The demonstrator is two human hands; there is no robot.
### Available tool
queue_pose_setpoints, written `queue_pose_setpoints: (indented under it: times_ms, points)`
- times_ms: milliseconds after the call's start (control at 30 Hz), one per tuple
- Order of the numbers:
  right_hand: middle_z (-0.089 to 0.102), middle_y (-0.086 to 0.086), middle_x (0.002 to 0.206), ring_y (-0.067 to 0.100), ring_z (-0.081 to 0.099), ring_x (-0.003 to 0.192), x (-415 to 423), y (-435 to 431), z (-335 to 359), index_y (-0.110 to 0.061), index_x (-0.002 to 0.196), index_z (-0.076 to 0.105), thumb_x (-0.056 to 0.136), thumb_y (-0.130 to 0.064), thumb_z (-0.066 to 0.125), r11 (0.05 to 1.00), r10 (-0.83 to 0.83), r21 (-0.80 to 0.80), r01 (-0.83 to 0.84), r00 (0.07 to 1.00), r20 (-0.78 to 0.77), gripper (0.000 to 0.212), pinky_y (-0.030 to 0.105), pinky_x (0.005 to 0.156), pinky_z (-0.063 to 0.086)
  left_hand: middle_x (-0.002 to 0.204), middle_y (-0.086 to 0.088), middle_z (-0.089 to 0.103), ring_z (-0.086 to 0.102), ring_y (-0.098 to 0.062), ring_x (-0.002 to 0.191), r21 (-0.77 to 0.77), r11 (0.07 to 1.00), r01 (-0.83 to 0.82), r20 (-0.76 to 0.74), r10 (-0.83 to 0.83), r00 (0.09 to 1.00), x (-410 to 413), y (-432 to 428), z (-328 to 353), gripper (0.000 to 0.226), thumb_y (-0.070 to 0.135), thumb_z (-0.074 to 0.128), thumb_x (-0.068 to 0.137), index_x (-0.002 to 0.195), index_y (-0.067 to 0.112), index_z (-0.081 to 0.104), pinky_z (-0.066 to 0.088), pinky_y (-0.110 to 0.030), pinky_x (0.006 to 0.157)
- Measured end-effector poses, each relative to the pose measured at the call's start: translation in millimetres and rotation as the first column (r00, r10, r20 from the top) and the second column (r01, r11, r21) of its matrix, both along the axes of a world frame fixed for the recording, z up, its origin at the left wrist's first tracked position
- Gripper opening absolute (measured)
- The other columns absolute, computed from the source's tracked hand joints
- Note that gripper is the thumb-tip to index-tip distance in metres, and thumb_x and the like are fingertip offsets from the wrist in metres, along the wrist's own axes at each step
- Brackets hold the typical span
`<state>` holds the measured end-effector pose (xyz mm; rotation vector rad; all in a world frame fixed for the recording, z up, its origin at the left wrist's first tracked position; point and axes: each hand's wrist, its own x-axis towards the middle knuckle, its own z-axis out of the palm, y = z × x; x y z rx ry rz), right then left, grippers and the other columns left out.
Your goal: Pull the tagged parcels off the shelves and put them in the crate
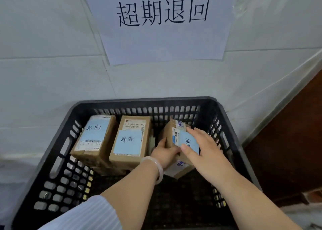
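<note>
Tagged parcels, three, all inside black plastic crate (57, 137). At 10 o'clock in crate: first parcel (94, 139), lying flat, blue tag up. At 12 o'clock, just beside it: second parcel (129, 141), blue tag up. Paper sign (163, 24) on wall beyond crate, 12 o'clock. At 2 o'clock: third parcel (176, 130), tilted, grasped two-handed. The left hand (165, 153), pale bangle (156, 167) on its wrist, grips near-left edge; right hand (200, 146) clasps top, thumb on blue tag.
</note>
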<state>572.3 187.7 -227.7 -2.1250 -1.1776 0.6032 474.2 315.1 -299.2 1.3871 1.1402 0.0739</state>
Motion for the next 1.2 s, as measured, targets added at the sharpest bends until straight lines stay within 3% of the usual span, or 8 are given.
queue_pose_setpoints:
  times_ms: [100,200,300,433,567,667,967,1200]
  points:
    - [0.024,-0.016,0.155,-0.003,0.016,0.137,9,1,-5,-0.045,0.147,0.027,0.096,-0.054,0.041,0.999,-0.048,-0.014,0.048,0.998,-0.032,0.054,0.029,0.114,0.023,0.146,-0.004,0.044,0.052,-0.026,0.124,0.053,0.998,0.034,-0.078,-0.03,0.997,2,0,-12,0.09,0.052,0.066,0.08,0.155,0.034,0.02,0.043,-0.039,0.106]
    - [0.024,-0.013,0.156,0.002,0.015,0.142,12,3,-8,-0.043,0.147,0.028,0.096,-0.055,0.036,0.997,-0.059,-0.049,0.057,0.998,-0.025,0.053,0.029,0.116,0.018,0.141,0.0,0.053,0.056,-0.021,0.117,0.154,0.978,0.141,-0.168,-0.115,0.979,-1,3,-19,0.061,0.028,0.055,0.096,0.152,0.032,0.029,0.052,-0.031,0.092]
    - [0.022,-0.014,0.157,0.002,0.013,0.143,10,4,-10,-0.043,0.149,0.025,0.097,-0.057,0.032,0.997,-0.027,-0.078,0.027,1.0,-0.005,0.055,0.023,0.108,0.011,0.153,-0.009,0.037,0.045,-0.028,0.134,0.269,0.938,0.22,-0.25,-0.153,0.956,-7,8,-23,0.074,0.013,0.052,0.095,0.157,0.026,0.013,0.039,-0.032,0.105]
    - [0.022,-0.014,0.157,0.005,0.014,0.144,10,4,-11,-0.043,0.149,0.024,0.096,-0.057,0.031,0.996,-0.02,-0.085,0.02,1.0,0.0,0.055,0.024,0.107,0.013,0.162,-0.001,0.007,0.025,-0.026,0.145,0.328,0.866,0.377,-0.396,-0.236,0.887,-4,4,-13,0.083,0.025,0.054,0.094,0.155,0.038,0.0,0.03,-0.04,0.117]
    - [0.022,-0.015,0.157,0.004,0.013,0.144,9,4,-10,-0.043,0.149,0.024,0.097,-0.056,0.031,0.996,-0.005,-0.088,0.006,1.0,0.009,0.054,0.027,0.11,0.014,0.162,0.003,-0.017,-0.014,-0.025,0.15,0.352,0.584,0.732,-0.629,-0.431,0.646,-3,0,-4,0.102,0.047,0.069,0.082,0.154,0.043,-0.004,0.007,-0.047,0.122]
    - [0.023,-0.015,0.156,0.003,0.015,0.143,8,4,-9,-0.042,0.149,0.025,0.098,-0.053,0.032,0.997,0.016,-0.081,-0.015,1.0,0.02,0.052,0.023,0.106,0.013,0.164,-0.003,-0.014,-0.014,-0.029,0.15,0.301,0.375,0.877,-0.768,-0.45,0.456,-5,2,-6,0.105,0.062,0.067,0.078,0.154,0.04,-0.002,-0.002,-0.051,0.12]
    - [0.02,-0.015,0.158,0.002,0.01,0.145,6,4,-9,-0.043,0.149,0.024,0.097,-0.057,0.031,0.996,0.047,-0.082,-0.046,0.999,0.01,0.055,0.029,0.115,0.012,0.162,-0.011,0.007,0.019,-0.038,0.144,0.278,0.492,0.825,-0.83,-0.31,0.464,3,1,-3,0.101,0.059,0.067,0.081,0.155,0.033,0.004,0.029,-0.053,0.112]
    - [0.017,-0.017,0.159,0.002,0.009,0.145,7,4,-15,-0.045,0.148,0.023,0.094,-0.061,0.033,0.994,0.073,-0.085,-0.07,0.997,0.04,0.058,0.028,0.112,0.012,0.162,-0.01,0.008,0.012,-0.035,0.148,0.304,0.447,0.841,-0.838,-0.294,0.46,-2,1,0,0.103,0.068,0.064,0.078,0.155,0.036,0.003,0.017,-0.052,0.117]
